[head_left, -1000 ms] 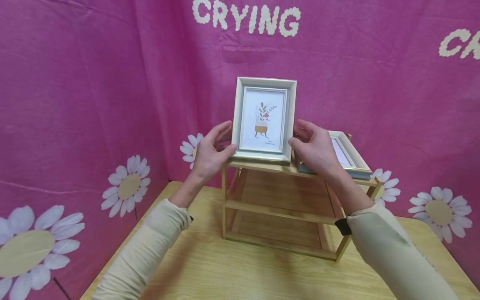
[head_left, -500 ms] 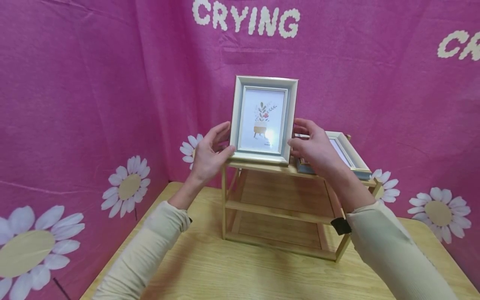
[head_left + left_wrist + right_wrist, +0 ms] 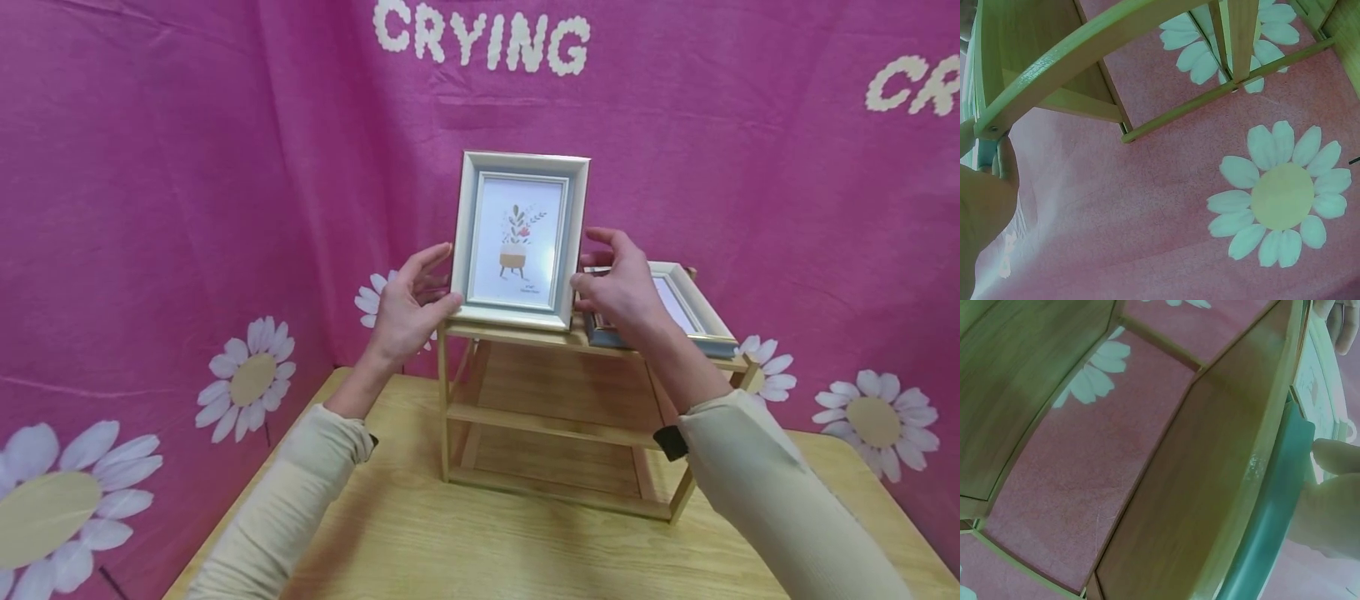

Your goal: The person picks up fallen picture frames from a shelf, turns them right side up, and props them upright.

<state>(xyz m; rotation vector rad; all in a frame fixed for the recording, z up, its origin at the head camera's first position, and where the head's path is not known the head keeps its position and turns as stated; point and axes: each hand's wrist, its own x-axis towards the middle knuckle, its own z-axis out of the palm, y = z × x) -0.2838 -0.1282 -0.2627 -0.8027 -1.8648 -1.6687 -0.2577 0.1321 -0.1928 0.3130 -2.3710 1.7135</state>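
Note:
A cream and blue-grey picture frame (image 3: 517, 315) with a potted-plant print stands upright, leaning slightly back, on the top left of a wooden shelf rack (image 3: 551, 425). My left hand (image 3: 405, 312) holds its lower left side, thumb at the front corner and fingers along the side edge. On the opposite side my right hand (image 3: 618, 283) pinches the frame's right edge, thumb on the front. A second picture frame (image 3: 712, 312) lies flat, face up, on the top right of the rack, partly hidden by my right hand. In the left wrist view, fingers (image 3: 1007, 162) show at the rack's top corner.
The rack has two lower tiers and stands on a light wooden table (image 3: 465, 542). A pink curtain (image 3: 675, 150) with daisies and white lettering hangs close behind and to the left.
The upright frame has shifted slightly and turned a little between my hands. The right hand's fingers have spread a bit. The flat frame stays on the rack, and the head view has moved slightly.

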